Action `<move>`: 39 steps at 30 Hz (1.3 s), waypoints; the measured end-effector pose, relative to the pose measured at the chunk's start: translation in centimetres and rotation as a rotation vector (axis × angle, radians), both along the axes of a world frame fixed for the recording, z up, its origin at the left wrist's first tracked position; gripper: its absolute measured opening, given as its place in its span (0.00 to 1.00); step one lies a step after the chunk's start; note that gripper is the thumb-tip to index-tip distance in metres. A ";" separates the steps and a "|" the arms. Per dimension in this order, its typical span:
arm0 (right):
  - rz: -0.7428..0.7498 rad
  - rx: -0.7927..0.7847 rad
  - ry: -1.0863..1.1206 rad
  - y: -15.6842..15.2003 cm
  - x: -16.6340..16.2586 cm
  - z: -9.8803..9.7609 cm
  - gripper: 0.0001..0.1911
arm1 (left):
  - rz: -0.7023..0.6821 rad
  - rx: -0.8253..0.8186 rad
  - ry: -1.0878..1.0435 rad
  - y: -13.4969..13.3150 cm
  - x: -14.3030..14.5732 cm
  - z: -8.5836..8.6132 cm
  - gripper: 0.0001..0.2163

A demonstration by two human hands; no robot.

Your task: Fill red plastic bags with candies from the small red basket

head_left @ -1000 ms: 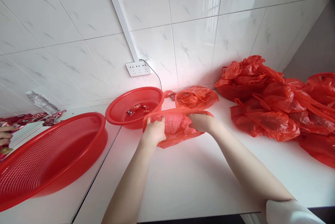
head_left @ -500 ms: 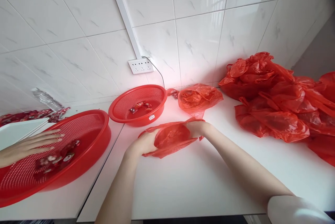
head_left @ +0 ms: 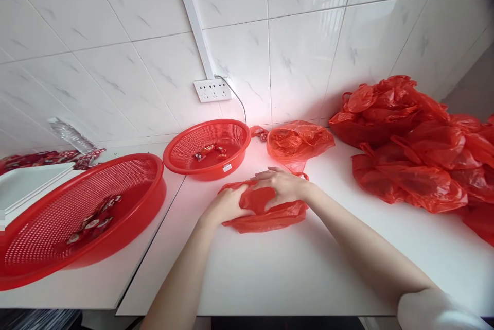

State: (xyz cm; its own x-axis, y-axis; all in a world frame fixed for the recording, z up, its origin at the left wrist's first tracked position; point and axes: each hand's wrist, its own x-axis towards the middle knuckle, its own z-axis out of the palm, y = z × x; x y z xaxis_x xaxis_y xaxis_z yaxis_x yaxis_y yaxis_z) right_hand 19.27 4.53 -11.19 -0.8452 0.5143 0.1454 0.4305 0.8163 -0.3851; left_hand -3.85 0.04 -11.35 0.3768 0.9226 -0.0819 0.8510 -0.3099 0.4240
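A thin red plastic bag [head_left: 270, 223] lies on the white table in front of me, its mouth facing up. My left hand [head_left: 228, 205] is at the bag's left side, with thumb and fingers apart against the plastic. Over the bag's right and far part reaches my right hand [head_left: 281, 186], fingers spread and thumb stretched toward the middle. Neither hand has anything gripped that I can see. Just beyond them, another red plastic bag [head_left: 301, 142] sits with its mouth open.
A round red perforated basket [head_left: 231, 162] holds a few small wrapped packets [head_left: 210, 152]. Further left stands a larger red basket [head_left: 154, 201] with similar packets. Crumpled red bags [head_left: 417, 165] are heaped at right. White trays [head_left: 34, 180] and a power outlet [head_left: 212, 90] are in view.
My right hand has moved left from the right rim to over the bag, fingers spreading. My left hand has shifted slightly right. Another person's hand has left the large basket at left.
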 end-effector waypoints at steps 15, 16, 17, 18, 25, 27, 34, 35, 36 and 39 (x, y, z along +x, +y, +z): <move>-0.159 -0.040 0.053 0.8 -0.4 -1.2 0.19 | 0.172 0.140 0.144 0.7 -1.5 -1.4 0.44; -0.150 -0.090 0.017 0.5 -0.6 -0.9 0.22 | 0.181 0.133 0.165 0.7 -1.3 -1.5 0.45; -0.157 -0.133 -0.035 0.2 -0.7 -0.8 0.29 | 0.190 0.125 0.185 0.7 -1.2 -1.6 0.46; -0.183 -0.164 -0.090 0.0 -0.7 -0.9 0.38 | 0.196 0.122 0.198 0.7 -1.1 -1.7 0.46; -0.392 -0.532 -0.304 0.8 0.7 -2.3 0.65 | 0.302 0.116 -0.134 1.5 -2.1 -2.1 0.34; -0.393 -0.535 -0.330 1.0 0.7 -2.2 0.66 | 0.437 0.056 -0.380 2.3 -2.1 -2.3 0.30; -0.352 -0.463 -0.381 0.8 0.4 -1.8 0.68 | 0.910 -0.422 -1.440 4.6 -1.4 -0.7 0.34; -0.354 -0.463 -0.378 0.8 0.4 -1.7 0.68 | 0.909 -0.403 -1.528 4.8 -1.4 -0.3 0.28; -0.358 -0.458 -0.375 0.7 0.4 -1.6 0.67 | 0.897 -0.380 -1.602 4.9 -1.5 0.0 0.22; -0.359 -0.409 -0.380 0.4 0.5 -1.3 0.65 | 0.870 -0.339 -1.716 5.0 -2.0 0.3 0.11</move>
State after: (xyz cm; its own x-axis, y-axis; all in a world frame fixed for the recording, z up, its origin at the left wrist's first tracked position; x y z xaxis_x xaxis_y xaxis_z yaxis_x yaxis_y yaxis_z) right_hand 19.74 4.93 -12.46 -0.5653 0.7237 -0.3958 0.8154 0.4175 -0.4011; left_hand -5.81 5.01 -11.07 -0.2373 0.8986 -0.3690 -0.6100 0.1578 0.7765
